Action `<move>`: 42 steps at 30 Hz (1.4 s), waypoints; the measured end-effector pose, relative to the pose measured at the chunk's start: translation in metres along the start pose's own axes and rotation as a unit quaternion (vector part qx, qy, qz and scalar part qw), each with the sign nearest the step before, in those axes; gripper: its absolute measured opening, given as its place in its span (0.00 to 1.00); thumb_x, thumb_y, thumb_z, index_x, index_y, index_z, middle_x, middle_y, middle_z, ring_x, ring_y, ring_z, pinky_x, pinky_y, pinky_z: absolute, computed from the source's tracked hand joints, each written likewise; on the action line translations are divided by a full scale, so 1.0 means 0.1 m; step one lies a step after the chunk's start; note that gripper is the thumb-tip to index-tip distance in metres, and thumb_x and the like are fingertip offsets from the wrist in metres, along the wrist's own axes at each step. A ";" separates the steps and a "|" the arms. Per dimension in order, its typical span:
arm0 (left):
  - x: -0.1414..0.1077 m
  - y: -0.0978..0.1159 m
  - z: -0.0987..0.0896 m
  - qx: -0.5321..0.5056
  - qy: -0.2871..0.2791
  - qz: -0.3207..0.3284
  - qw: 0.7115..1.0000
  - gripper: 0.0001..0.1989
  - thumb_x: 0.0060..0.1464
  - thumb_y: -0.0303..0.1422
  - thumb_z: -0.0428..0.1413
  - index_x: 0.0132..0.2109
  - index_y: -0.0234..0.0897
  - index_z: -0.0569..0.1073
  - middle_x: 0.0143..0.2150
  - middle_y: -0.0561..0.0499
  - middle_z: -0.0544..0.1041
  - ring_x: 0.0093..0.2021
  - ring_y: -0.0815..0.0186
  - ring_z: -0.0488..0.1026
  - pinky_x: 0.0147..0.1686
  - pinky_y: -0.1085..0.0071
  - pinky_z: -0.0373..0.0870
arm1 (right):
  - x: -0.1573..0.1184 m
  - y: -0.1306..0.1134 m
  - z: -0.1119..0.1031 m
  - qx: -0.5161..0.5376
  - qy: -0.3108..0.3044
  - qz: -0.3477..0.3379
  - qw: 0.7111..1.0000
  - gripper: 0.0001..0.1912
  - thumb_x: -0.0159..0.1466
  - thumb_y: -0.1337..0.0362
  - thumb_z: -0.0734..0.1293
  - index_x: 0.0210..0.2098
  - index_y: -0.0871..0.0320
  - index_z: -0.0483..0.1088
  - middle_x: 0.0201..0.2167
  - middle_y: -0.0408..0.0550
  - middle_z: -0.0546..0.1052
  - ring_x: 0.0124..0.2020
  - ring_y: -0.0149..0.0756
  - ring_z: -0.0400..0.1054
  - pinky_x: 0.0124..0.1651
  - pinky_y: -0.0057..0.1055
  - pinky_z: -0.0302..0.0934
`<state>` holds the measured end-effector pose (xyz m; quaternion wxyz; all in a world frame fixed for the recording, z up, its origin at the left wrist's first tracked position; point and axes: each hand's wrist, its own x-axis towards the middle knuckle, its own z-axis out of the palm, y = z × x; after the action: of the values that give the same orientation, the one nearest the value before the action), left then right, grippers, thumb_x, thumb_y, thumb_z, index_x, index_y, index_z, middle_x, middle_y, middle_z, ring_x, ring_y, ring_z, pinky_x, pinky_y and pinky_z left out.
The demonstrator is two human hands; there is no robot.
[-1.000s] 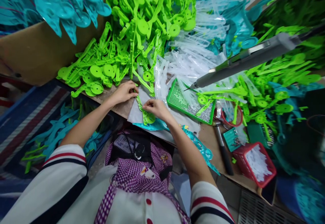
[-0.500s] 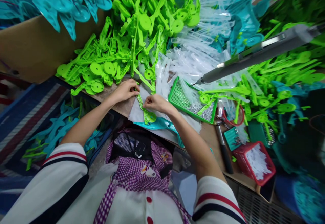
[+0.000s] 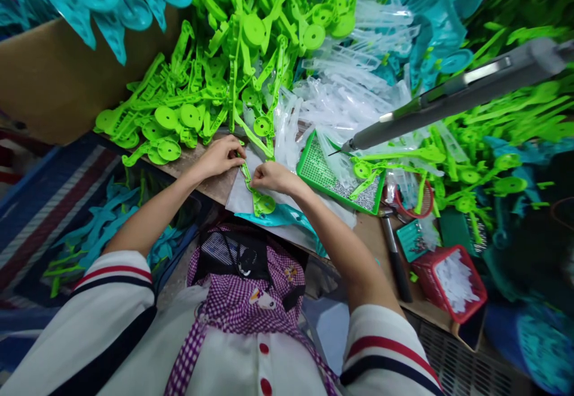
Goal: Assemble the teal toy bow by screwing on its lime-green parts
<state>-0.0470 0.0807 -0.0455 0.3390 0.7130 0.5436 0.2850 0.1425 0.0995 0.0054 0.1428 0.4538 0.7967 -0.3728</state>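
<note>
Near the table's front edge, my left hand (image 3: 225,155) is closed on the upper end of a green plastic part (image 3: 263,203), thumb and fingertips together. My right hand (image 3: 272,177) is pinched at the same part's right side; its fingertips are curled and anything small between them is hidden. The part's round end points toward me and lies over a teal plastic piece (image 3: 287,216) on a white sheet (image 3: 237,195). Behind my hands, more green parts (image 3: 168,118) lie in a heap.
A green tray (image 3: 323,167) of small metal pieces stands right of my hands, under a grey pen-shaped tool (image 3: 430,106). Clear plastic strips (image 3: 341,100) lie behind it. Farther right are a hammer (image 3: 397,264) and a red basket (image 3: 428,285) of white pieces.
The view has shifted slightly. My right hand has moved a little up and left along the green part; my left hand keeps its place at the upper end.
</note>
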 end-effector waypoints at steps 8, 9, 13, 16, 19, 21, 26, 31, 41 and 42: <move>0.00 -0.01 0.00 0.003 0.003 0.008 1.000 0.07 0.51 0.34 0.60 0.36 0.36 0.78 0.41 0.51 0.73 0.30 0.70 0.69 0.37 0.69 0.69 | -0.05 -0.12 0.02 -0.055 0.000 0.035 0.998 0.07 0.59 0.65 0.67 0.30 0.60 0.77 0.30 0.51 0.79 0.32 0.37 0.69 0.33 0.29 0.53; -0.01 -0.01 0.00 0.002 0.003 0.008 1.000 0.07 0.51 0.34 0.60 0.36 0.36 0.78 0.41 0.51 0.73 0.30 0.70 0.69 0.37 0.70 0.69 | -0.07 -0.11 0.03 -0.054 0.002 0.032 0.998 0.07 0.60 0.64 0.67 0.31 0.60 0.77 0.31 0.51 0.79 0.33 0.37 0.70 0.33 0.29 0.53; -0.02 0.00 0.00 -0.010 -0.001 0.009 1.000 0.06 0.51 0.33 0.60 0.36 0.36 0.77 0.41 0.50 0.73 0.31 0.69 0.70 0.37 0.69 0.69 | -0.22 -0.03 0.11 -0.006 0.058 0.019 0.998 0.09 0.63 0.61 0.66 0.37 0.59 0.75 0.35 0.49 0.80 0.35 0.35 0.70 0.35 0.28 0.53; -0.02 0.02 -0.01 -0.007 -0.001 0.010 1.000 0.06 0.51 0.33 0.59 0.36 0.36 0.77 0.41 0.50 0.73 0.32 0.69 0.71 0.38 0.69 0.70 | -0.41 0.04 0.23 0.045 0.143 0.026 0.988 0.09 0.66 0.61 0.64 0.39 0.57 0.74 0.37 0.48 0.80 0.36 0.35 0.70 0.37 0.28 0.54; -0.03 0.03 -0.02 0.004 -0.001 0.010 1.000 0.06 0.52 0.34 0.60 0.36 0.36 0.78 0.40 0.51 0.73 0.32 0.69 0.70 0.38 0.69 0.70 | -0.61 0.03 0.39 0.028 0.207 0.034 0.977 0.11 0.68 0.60 0.60 0.42 0.55 0.73 0.38 0.47 0.79 0.38 0.36 0.70 0.37 0.29 0.54; -0.03 0.03 -0.02 0.007 -0.004 0.007 1.000 0.07 0.52 0.35 0.60 0.36 0.36 0.77 0.41 0.51 0.73 0.32 0.69 0.70 0.38 0.69 0.70 | -0.72 -0.02 0.50 -0.020 0.204 0.024 0.978 0.13 0.70 0.60 0.58 0.44 0.54 0.73 0.41 0.49 0.78 0.40 0.37 0.71 0.36 0.29 0.53; -0.02 0.03 -0.04 0.010 -0.013 0.005 1.000 0.08 0.54 0.36 0.59 0.38 0.36 0.77 0.42 0.50 0.72 0.33 0.68 0.71 0.39 0.68 0.70 | -0.82 -0.11 0.68 -0.118 0.151 0.028 0.981 0.18 0.72 0.60 0.52 0.49 0.52 0.71 0.44 0.52 0.75 0.35 0.37 0.70 0.31 0.31 0.50; -0.17 0.22 -0.07 0.056 0.031 0.024 0.998 0.09 0.58 0.35 0.56 0.41 0.38 0.78 0.47 0.47 0.73 0.47 0.60 0.71 0.50 0.63 0.68 | -0.80 -0.09 0.69 -0.101 0.169 0.037 0.980 0.17 0.72 0.61 0.53 0.49 0.54 0.71 0.47 0.53 0.73 0.37 0.37 0.70 0.31 0.31 0.50; -0.36 0.47 0.28 0.078 -0.126 0.117 0.982 0.04 0.57 0.33 0.57 0.36 0.41 0.77 0.38 0.52 0.80 0.43 0.61 0.73 0.48 0.63 0.61 | -0.75 0.09 0.69 0.081 0.222 0.009 0.972 0.09 0.68 0.64 0.58 0.44 0.58 0.67 0.42 0.51 0.72 0.42 0.39 0.68 0.43 0.32 0.59; -0.35 0.46 0.29 0.085 -0.121 0.113 0.983 0.04 0.57 0.33 0.57 0.35 0.41 0.77 0.37 0.52 0.80 0.43 0.61 0.73 0.48 0.63 0.60 | -0.77 0.13 0.69 0.085 0.232 0.001 0.969 0.09 0.68 0.64 0.58 0.43 0.57 0.68 0.42 0.51 0.72 0.42 0.38 0.68 0.44 0.31 0.59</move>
<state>-0.0063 0.0338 -0.0276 0.3060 0.8252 0.4371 0.1854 0.1875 0.0061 -0.0036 -0.0844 0.5394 0.7728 -0.3235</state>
